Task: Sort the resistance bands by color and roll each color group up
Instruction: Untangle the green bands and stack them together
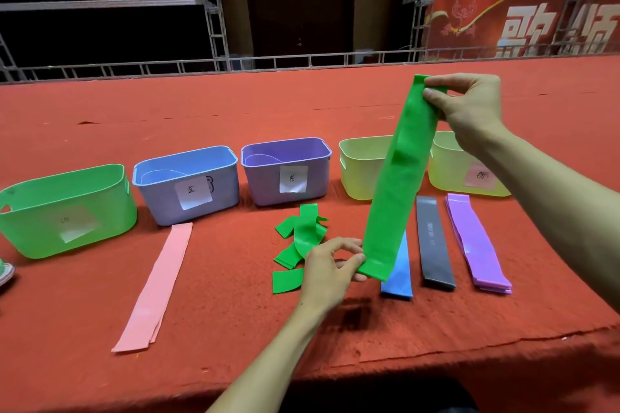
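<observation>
A green resistance band [399, 178] is stretched upright above the red table. My right hand [469, 107] pinches its top end, and my left hand [330, 266] pinches its bottom end just above the cloth. A crumpled heap of green bands [298, 241] lies behind my left hand. Flat on the table lie pink bands [157, 285] at the left, a blue band [399, 275] partly hidden by the held one, a dark grey band [434, 241] and a stack of purple bands [476, 241].
A row of bins stands behind the bands: green [67, 211], blue [188, 184], purple [287, 171] and two pale yellow ones [360, 164] [466, 174]. The table's front edge [436, 355] runs near me. Metal railing and shelving stand beyond the table.
</observation>
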Tool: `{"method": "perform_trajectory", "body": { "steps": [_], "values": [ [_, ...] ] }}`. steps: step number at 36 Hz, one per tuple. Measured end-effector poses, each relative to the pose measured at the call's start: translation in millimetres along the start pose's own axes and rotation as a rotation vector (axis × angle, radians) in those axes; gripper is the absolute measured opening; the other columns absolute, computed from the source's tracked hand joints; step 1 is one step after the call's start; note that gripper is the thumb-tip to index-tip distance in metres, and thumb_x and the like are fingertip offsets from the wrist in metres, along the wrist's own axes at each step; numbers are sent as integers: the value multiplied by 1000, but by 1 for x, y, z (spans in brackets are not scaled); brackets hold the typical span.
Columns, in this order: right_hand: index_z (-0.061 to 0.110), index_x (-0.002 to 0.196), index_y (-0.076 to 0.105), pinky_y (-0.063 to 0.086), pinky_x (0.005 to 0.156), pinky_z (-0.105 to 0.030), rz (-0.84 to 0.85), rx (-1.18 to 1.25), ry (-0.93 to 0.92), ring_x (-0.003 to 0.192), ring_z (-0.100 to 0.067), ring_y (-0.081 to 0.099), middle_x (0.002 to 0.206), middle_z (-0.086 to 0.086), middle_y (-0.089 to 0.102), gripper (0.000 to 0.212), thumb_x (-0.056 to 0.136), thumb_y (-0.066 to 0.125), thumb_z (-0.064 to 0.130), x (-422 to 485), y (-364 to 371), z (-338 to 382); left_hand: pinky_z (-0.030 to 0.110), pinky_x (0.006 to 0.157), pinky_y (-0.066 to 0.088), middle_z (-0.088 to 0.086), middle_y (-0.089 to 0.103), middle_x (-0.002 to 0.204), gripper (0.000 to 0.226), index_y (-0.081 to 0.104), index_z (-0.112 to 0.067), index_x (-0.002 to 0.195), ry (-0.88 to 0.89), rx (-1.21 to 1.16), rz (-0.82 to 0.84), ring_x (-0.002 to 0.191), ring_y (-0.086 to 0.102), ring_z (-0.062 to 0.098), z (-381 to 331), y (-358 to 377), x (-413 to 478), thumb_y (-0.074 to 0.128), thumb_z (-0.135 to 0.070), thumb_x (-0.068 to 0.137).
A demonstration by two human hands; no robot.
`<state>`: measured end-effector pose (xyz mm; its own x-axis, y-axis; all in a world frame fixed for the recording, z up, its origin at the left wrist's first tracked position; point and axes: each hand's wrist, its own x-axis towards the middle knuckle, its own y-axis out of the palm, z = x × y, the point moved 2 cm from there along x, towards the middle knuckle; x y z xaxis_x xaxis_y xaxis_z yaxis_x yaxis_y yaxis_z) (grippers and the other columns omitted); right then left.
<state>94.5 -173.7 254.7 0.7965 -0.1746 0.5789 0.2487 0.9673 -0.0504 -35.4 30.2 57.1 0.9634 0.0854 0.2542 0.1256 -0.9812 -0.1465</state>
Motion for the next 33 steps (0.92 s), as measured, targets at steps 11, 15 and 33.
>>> {"method": "perform_trajectory", "body": {
  "steps": [11, 15, 33],
  "values": [
    [14, 92, 75, 59, 69, -33, -38, -52, -21, 81, -18, 68, 95, -8, 72, 14, 80, 75, 9, 5, -7, 3, 35, 69, 61, -13, 68, 97, 20, 65, -17, 82, -21, -45, 57, 64, 70, 14, -3, 9, 1, 71, 2, 82],
    [14, 92, 75, 60, 70, -33, -60, -52, -18, 80, -16, 69, 94, -6, 72, 15, 79, 75, 7, 9, -14, 5, 27, 68, 59, -11, 70, 97, 25, 65, -16, 87, -34, -126, 73, 70, 71, 13, -4, 11, -5, 73, 6, 79],
    [8, 96, 74, 59, 70, -30, -91, -66, 51, 76, -18, 69, 97, -11, 71, 15, 80, 74, 6, 8, -26, -4, 23, 61, 57, -4, 68, 108, 27, 61, -13, 81, 48, -188, 2, 62, 70, 13, -14, -2, -14, 72, 11, 76]
  ]
}}
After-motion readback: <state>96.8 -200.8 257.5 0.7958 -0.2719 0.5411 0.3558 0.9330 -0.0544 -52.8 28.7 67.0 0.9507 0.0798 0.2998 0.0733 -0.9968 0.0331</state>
